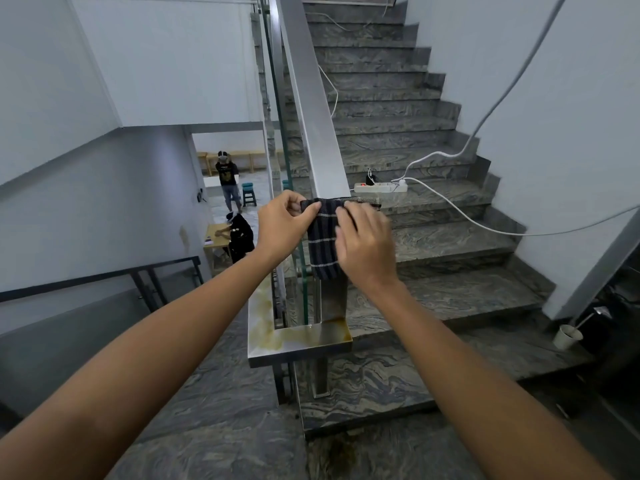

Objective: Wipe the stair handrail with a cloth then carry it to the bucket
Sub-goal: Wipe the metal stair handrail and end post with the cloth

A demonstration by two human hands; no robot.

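Fingers of the left hand [282, 225] curl in and pinch the left edge of one dark striped cloth [323, 237]. Right hand [367, 242] lies over the cloth's right side, fingers bent down onto it, pressing it to the rail; blurred, so whether the thumb grips underneath cannot be told. Cloth is draped across the steel handrail [313, 109] just above its lower bend, one end hanging down toward the person. Two bare forearms reach in from the bottom corners. Rail's flat bottom section [294, 341] shows brownish stains. One flight of grey marbled stairs [398, 133] rises to the right; one white power strip [379, 187] sits on a step, white cables [502, 95] trailing along the wall. One paper cup [567, 336] stands by the right wall. Two people [228, 178] are visible on the floor below.
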